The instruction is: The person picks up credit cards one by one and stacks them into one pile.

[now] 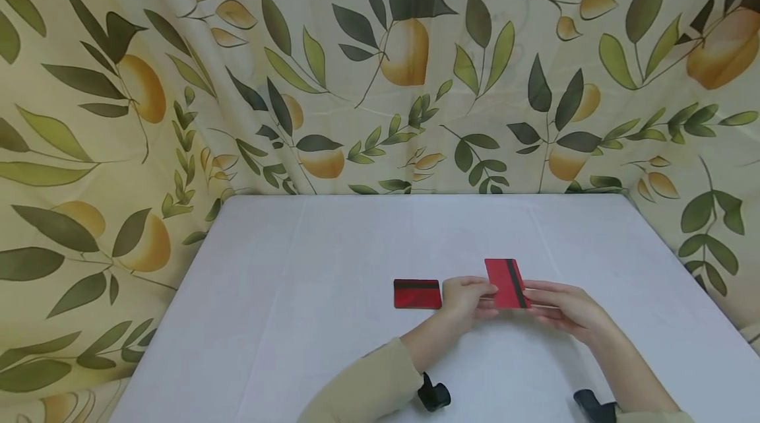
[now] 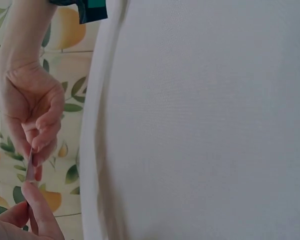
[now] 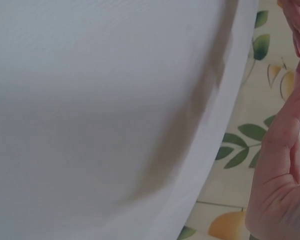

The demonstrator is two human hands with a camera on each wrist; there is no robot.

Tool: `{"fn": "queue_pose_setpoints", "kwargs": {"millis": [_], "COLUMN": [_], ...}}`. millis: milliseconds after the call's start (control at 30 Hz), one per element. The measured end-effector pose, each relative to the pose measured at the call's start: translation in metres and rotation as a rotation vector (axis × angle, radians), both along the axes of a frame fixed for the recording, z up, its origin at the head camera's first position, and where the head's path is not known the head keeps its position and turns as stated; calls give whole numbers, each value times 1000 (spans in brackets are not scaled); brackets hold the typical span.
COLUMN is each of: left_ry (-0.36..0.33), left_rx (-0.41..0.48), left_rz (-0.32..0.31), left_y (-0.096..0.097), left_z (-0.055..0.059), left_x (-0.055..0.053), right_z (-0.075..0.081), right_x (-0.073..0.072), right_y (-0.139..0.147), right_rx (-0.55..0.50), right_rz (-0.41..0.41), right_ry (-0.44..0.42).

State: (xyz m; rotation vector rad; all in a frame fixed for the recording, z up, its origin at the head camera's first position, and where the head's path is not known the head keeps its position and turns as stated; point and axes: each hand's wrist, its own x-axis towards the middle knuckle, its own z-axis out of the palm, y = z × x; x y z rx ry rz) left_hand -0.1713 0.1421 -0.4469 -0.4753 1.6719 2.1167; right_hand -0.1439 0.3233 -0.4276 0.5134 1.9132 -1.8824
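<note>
A red card with a black stripe (image 1: 506, 282) is held up over the white table, tilted, its striped side facing the head camera. My left hand (image 1: 465, 299) pinches its left edge, thumb in front and fingers behind. At the lower right edge, my right hand (image 1: 567, 309) grips it between thumb and fingers. From the left wrist, the card (image 2: 30, 166) shows edge-on as a thin sliver between the left fingertips (image 2: 37, 202) and the right hand (image 2: 34, 107). A second red card (image 1: 417, 294), also black-striped, lies flat just left of my left hand.
The white-covered table (image 1: 309, 258) spreads out around the hands. Behind it hangs a curtain (image 1: 368, 113) printed with leaves and orange fruit. Black camera mounts sit at the left wrist (image 1: 435, 395) and the right wrist (image 1: 594, 406).
</note>
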Motion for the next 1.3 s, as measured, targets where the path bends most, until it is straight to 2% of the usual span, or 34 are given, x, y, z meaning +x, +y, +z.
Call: {"fn": "queue_pose_setpoints", "kwargs": {"millis": [67,200,367,567,800,933,1300], "left_ry": [2,23,5,-7,-26,-6,-26], "left_rx": [-1,-2,-7,5,-103,-127,-89], "left_rz": [-24,-109,-218,-443,-632,-680,-717], "left_y": [-6,-20,-45,-75,-88,-92,-96], "left_z": [0,1,6,11,13,11,5], "left_x": [-1,-8,-27,-49,-57,-56,-52], "right_z": [1,4,10,14,12,10,2], "right_x": [-2,-5,-7,-6,-5,-5,-6], "right_y": [-3,-7,-12,-19,-26,-30,-31], "right_rx": [12,40,71,53,34,45,-29], "right_rz": [6,43,103,191,284,309,387], "right_ry": [0,11,18,19,20,10,11]}}
